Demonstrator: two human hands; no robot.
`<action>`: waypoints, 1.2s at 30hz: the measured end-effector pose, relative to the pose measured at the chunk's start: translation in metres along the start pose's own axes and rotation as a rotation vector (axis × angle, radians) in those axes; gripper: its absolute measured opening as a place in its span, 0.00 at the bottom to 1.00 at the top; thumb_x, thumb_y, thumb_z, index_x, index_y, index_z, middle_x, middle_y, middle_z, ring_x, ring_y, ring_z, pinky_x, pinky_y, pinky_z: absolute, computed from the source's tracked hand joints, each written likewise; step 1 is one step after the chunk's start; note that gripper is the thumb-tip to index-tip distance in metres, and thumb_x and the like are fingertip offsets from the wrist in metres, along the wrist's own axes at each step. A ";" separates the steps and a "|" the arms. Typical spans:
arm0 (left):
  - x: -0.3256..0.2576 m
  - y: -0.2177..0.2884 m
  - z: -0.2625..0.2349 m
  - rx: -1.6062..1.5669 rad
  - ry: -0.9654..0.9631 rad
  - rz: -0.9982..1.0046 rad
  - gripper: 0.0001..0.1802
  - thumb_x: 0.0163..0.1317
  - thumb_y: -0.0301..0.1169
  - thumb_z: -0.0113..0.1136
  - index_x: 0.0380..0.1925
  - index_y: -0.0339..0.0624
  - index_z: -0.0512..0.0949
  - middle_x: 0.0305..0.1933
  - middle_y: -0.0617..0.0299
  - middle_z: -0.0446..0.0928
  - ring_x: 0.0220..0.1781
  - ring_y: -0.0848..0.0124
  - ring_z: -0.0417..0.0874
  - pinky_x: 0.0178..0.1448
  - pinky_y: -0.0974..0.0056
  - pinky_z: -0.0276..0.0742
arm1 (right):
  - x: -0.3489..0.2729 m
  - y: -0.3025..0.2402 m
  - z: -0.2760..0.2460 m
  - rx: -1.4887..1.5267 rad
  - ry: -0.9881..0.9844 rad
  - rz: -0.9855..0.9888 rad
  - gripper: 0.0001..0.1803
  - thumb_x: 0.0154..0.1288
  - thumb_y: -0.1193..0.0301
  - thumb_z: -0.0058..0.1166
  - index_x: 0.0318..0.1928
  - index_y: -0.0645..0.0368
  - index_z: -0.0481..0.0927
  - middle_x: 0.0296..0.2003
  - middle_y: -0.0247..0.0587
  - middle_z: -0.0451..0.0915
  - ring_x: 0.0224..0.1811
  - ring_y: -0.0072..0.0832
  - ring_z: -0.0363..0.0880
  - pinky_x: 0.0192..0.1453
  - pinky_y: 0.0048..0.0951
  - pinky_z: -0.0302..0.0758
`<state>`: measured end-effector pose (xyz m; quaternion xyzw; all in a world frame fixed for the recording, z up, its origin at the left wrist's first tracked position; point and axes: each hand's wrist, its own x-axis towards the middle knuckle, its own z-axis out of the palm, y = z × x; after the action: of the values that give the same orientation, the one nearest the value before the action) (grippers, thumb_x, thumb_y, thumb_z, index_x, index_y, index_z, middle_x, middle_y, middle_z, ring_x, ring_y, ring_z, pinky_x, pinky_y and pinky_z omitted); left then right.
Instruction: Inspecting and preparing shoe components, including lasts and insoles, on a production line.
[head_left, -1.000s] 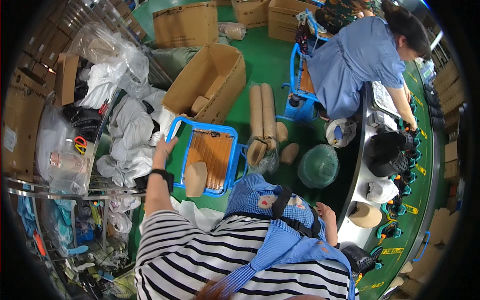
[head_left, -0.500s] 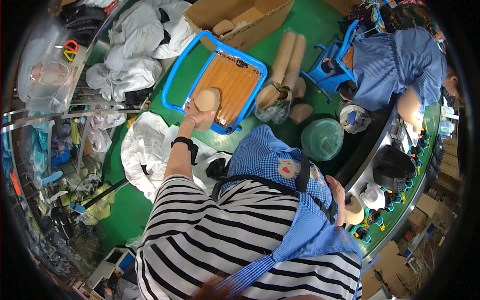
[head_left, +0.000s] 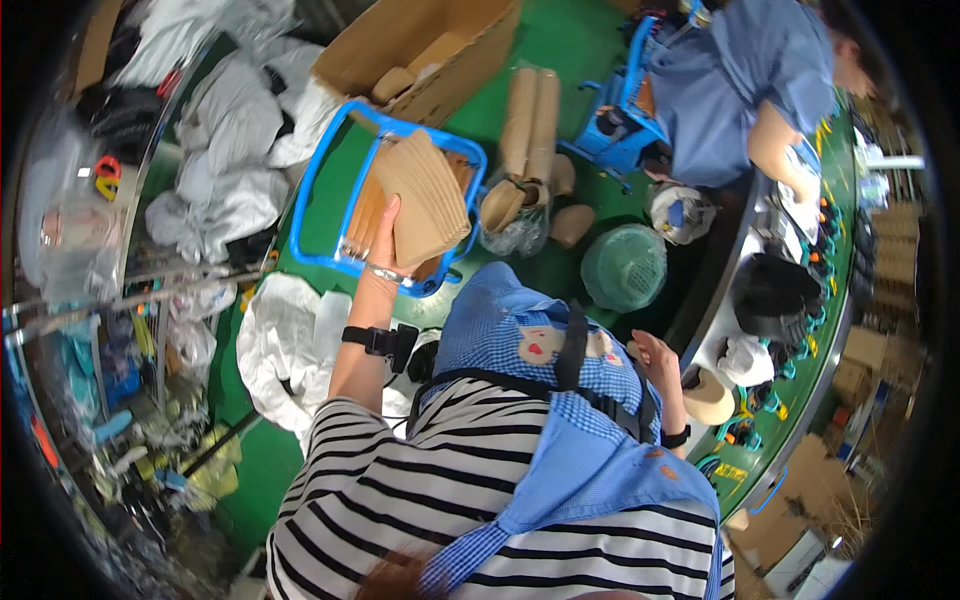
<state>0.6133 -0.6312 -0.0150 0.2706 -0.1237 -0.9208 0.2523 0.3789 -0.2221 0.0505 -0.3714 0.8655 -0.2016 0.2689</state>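
Observation:
My left hand [head_left: 385,238] grips a stack of tan, curved, nested shell-like pieces [head_left: 432,205], thumb along its side. The stack is tilted above the wooden-slat seat of a blue-framed chair [head_left: 300,215], covering much of the slats. Near the workbench edge, my right hand [head_left: 657,362] is raised beside my apron, fingers loosely bent and apart, with nothing seen in it. Closest to it on the bench is a cream, rounded shell [head_left: 708,398].
A cardboard box [head_left: 345,62] stands beyond the chair. Plastic-wrapped tan stacks [head_left: 530,125] lie on the green floor, near a green basket [head_left: 624,268]. White cloth [head_left: 275,350] lies at left. A co-worker in blue [head_left: 735,90] works at the curved bench, right.
My left hand has lifted the stack off the seat, so its layered side now shows. My right hand has risen away from the bench edge. The whole view has shifted somewhat.

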 end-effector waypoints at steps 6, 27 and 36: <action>0.030 -0.056 0.156 0.383 -0.235 -0.308 0.41 0.55 0.48 0.63 0.62 0.38 0.59 0.61 0.54 0.67 0.60 0.62 0.71 0.60 0.58 0.71 | 0.056 -0.107 -0.048 0.697 0.189 -0.020 0.23 0.66 0.68 0.51 0.60 0.63 0.67 0.54 0.42 0.75 0.55 0.27 0.73 0.59 0.25 0.67; -0.038 -0.178 0.248 1.144 -0.505 -0.297 0.35 0.63 0.43 0.55 0.66 0.43 0.56 0.55 0.50 0.70 0.51 0.63 0.78 0.52 0.62 0.76 | 0.033 0.061 -0.100 2.774 0.195 -0.329 0.19 0.66 0.65 0.47 0.54 0.59 0.72 0.54 0.44 0.75 0.56 0.39 0.73 0.61 0.50 0.69; -0.060 -0.188 0.231 1.121 -0.430 -0.349 0.29 0.67 0.37 0.51 0.65 0.44 0.57 0.53 0.54 0.73 0.49 0.67 0.78 0.53 0.63 0.75 | 0.026 0.081 -0.083 2.693 0.322 -0.165 0.21 0.66 0.61 0.47 0.56 0.57 0.70 0.56 0.44 0.73 0.58 0.39 0.71 0.62 0.50 0.68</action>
<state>0.4525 -0.4195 0.1325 0.1866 -0.5902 -0.7773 -0.1128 0.2700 -0.1772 0.0623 0.1544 -0.0039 -0.9400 0.3042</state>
